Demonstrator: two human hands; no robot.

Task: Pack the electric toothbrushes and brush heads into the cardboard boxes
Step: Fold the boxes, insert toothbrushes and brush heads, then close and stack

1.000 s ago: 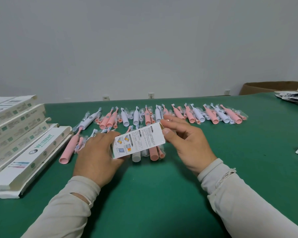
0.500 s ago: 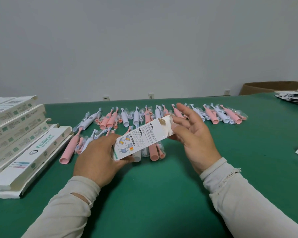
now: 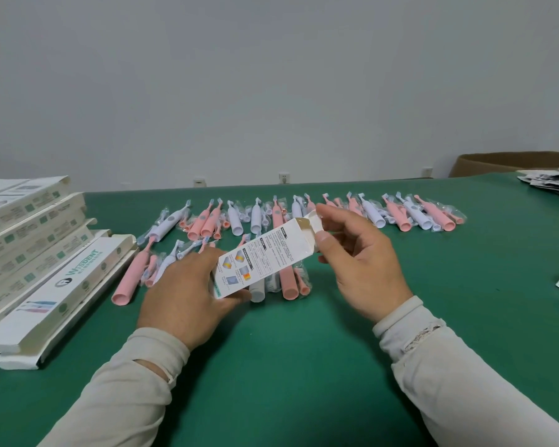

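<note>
Centre frame: small carton held above bench. Left hand grips lower end; right hand pinches end flap. Advised: fully open flap, keep mouth square before loading toothbrushes, upper centre.

I am at a packing bench in a plain workroom, some small packaging shop. A broad table covered in green felt fills the lower frame. Across its middle lie rows of bagged pink and white toothbrushes; at the left edge sit stacked printed cartons. A brown shipping box stands at the right, against a bare grey wall with low sockets.
</note>
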